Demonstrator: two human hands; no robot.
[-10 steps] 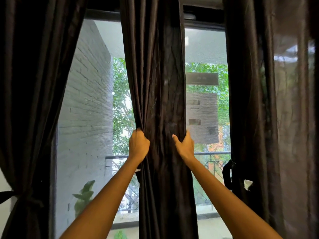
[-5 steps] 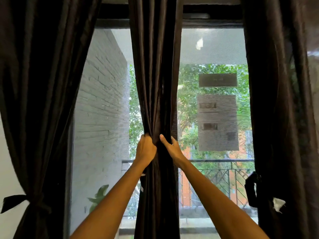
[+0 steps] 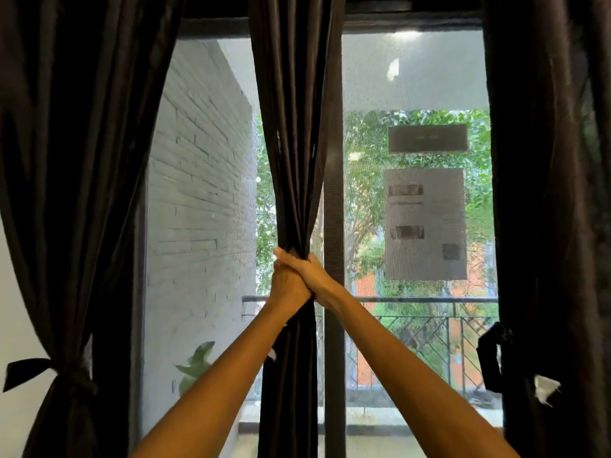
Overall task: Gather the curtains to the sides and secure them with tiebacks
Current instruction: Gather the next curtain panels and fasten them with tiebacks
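Nothing here can be read; two notices hang on the window glass (image 3: 413,77), seen from behind and through mesh. The upper one is a dark strip (image 3: 428,137) with a faint, blurred line of marks at its middle; the lower one is a grey sheet (image 3: 426,223) with a few darker blocks and a small square patch like a code, all too smeared to make out.
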